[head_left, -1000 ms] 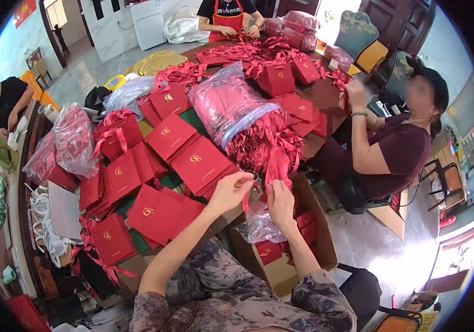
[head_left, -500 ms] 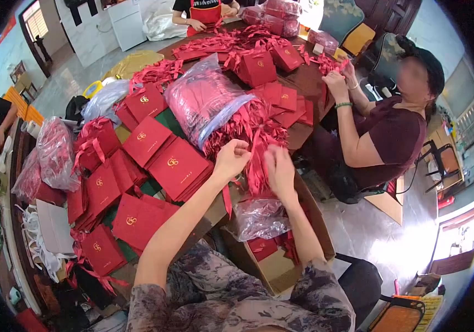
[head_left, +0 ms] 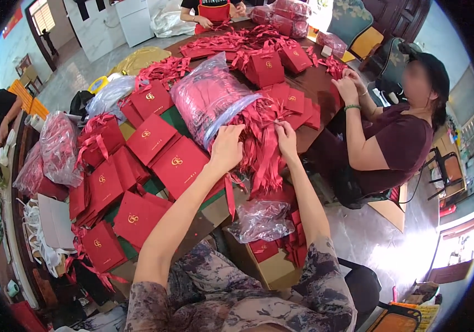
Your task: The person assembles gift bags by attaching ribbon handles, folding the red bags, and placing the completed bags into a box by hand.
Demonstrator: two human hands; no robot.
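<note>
Co-worker in a black top: positioned at the far left edge. White straps lie beside a pale panel, left of the main work area. Clear plastic bags with red contents stand next, near stacked red bags with gold marks, which cover the left portion of the brown counter. Large clear bag: lying tilted among the stacks, open mouth toward the person, red ribbons spilling out. Left hand: placed at the left side of the ribbons, below the bag mouth; fingers curled, and whether they clamp a strand cannot be told. Crumpled clear film: below the ribbons, at a cardboard box containing further red bags. Right hand: placed at the right side of the ribbons; fingers bent together, clamped on a strand near the top of the bundle. Co-worker in a dark cap: located at the right, both hands raised near the counter edge
</note>
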